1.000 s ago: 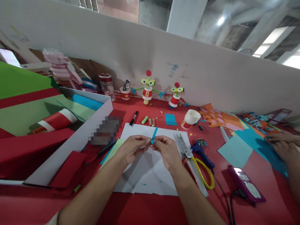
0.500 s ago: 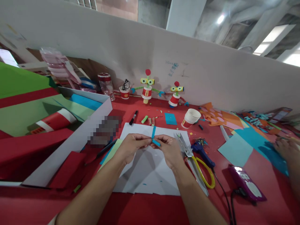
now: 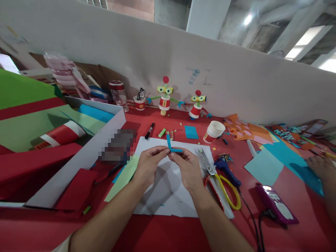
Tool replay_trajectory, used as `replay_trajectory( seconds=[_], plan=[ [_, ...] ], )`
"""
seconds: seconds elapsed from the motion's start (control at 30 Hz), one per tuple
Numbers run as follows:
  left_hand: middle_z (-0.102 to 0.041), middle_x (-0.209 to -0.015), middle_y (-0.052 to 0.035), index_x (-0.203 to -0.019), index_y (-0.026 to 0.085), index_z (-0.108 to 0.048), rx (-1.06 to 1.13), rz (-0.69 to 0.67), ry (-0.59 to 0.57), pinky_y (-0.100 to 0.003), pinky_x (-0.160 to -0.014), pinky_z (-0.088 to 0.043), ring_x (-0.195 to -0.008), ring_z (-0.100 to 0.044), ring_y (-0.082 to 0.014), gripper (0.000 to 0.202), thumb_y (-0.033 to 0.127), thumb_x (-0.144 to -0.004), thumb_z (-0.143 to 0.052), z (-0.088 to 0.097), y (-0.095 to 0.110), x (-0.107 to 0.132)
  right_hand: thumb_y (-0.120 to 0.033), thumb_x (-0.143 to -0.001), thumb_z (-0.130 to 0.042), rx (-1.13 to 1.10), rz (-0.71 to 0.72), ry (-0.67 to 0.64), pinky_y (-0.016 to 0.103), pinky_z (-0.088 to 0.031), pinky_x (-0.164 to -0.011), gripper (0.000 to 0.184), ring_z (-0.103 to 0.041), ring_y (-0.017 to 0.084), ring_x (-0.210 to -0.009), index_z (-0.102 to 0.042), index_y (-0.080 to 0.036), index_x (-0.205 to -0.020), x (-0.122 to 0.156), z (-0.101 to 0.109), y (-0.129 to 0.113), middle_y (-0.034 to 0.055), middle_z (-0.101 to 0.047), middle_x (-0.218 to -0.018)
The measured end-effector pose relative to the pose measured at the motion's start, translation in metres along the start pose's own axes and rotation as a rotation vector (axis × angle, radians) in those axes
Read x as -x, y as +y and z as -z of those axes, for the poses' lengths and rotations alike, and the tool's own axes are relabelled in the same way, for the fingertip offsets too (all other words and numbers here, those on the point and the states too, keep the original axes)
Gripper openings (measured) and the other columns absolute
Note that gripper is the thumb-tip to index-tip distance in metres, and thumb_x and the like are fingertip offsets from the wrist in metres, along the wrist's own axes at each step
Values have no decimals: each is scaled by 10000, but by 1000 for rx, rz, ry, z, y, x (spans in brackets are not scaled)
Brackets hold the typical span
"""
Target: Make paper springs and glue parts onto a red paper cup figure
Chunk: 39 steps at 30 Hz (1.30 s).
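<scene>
Two joined blue paper strips [image 3: 168, 141] meet at an angle, one arm pointing away from me and the other to the right. My left hand [image 3: 150, 163] pinches them near the joint with thumb and fingers. From the other side, my right hand [image 3: 187, 166] grips the joint and the right-hand arm, its fingertips almost touching the left ones. The joint itself is partly hidden by my fingers. Both hands are above a white paper sheet [image 3: 168, 199] on the red table. Beside the right hand lie scissors with yellow handles [image 3: 228, 192].
Two paper-cup robot figures [image 3: 164, 102] stand by the wall. White cups [image 3: 214, 132], a blue glue gun [image 3: 228, 171] and a purple device [image 3: 275, 204] with a cord are on the right. A box of coloured paper [image 3: 105, 131] stands left. Another person's hand [image 3: 319, 168] rests at far right.
The blue strips have turned: the lower arm swung up from pointing down-right to nearly level, and the far arm tilted left. My hands rose slightly. More of the light green paper shows at left.
</scene>
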<state>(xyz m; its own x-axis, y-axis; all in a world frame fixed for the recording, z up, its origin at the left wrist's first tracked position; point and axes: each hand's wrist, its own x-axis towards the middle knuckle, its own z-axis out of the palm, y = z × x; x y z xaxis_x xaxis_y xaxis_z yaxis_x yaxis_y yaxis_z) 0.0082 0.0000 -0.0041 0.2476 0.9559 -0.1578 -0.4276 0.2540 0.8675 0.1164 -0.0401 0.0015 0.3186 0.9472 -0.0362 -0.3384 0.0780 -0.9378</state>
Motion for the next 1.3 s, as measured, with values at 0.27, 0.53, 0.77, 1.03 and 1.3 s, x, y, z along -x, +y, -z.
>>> replay_trajectory(
  seconds=[0.27, 0.53, 0.77, 1.03, 1.3],
  plan=[
    [-716, -770, -41, -846, 167, -743, -33, 144, -126, -283, -787, -441, -724, -604, -133, 285, 229, -574, -799, 6, 7, -2, -244, -682, -699, 69, 20, 28, 250, -473, -643, 64, -578, 109, -602, -686, -183, -695, -5, 6, 0, -13, -663, -630],
    [-674, -673, -16, -713, 173, -743, -212, 20, -196, -272, -725, -429, -684, -571, -137, 106, 245, -635, -743, 6, 4, 0, -230, -713, -651, 372, 162, 0, 275, -504, -643, 74, -616, 147, -638, -690, -202, -769, 0, 7, -3, -4, -682, -690],
    [-640, -610, -4, -589, 158, -672, 24, 181, -51, -267, -709, -455, -629, -574, -118, 143, 214, -549, -798, 10, 4, -5, -257, -733, -637, 268, 150, -38, 307, -531, -676, 150, -632, 146, -645, -644, -210, -875, 5, 1, -1, 2, -684, -767],
    [-587, -556, 2, -516, 150, -592, 133, 351, -35, -201, -532, -409, -506, -491, -70, 191, 129, -567, -774, 11, 7, -9, -266, -718, -671, 458, 215, 0, 272, -483, -679, 200, -590, 140, -705, -637, -211, -907, 7, 2, -6, 27, -660, -881],
    [-601, -573, 1, -609, 156, -683, -68, 148, -90, -256, -601, -358, -575, -504, -111, 146, 213, -508, -771, 7, 1, -3, -334, -756, -650, 383, 163, -55, 261, -440, -631, 134, -557, 141, -691, -718, -221, -784, 4, 3, 1, 24, -661, -877]
  ],
)
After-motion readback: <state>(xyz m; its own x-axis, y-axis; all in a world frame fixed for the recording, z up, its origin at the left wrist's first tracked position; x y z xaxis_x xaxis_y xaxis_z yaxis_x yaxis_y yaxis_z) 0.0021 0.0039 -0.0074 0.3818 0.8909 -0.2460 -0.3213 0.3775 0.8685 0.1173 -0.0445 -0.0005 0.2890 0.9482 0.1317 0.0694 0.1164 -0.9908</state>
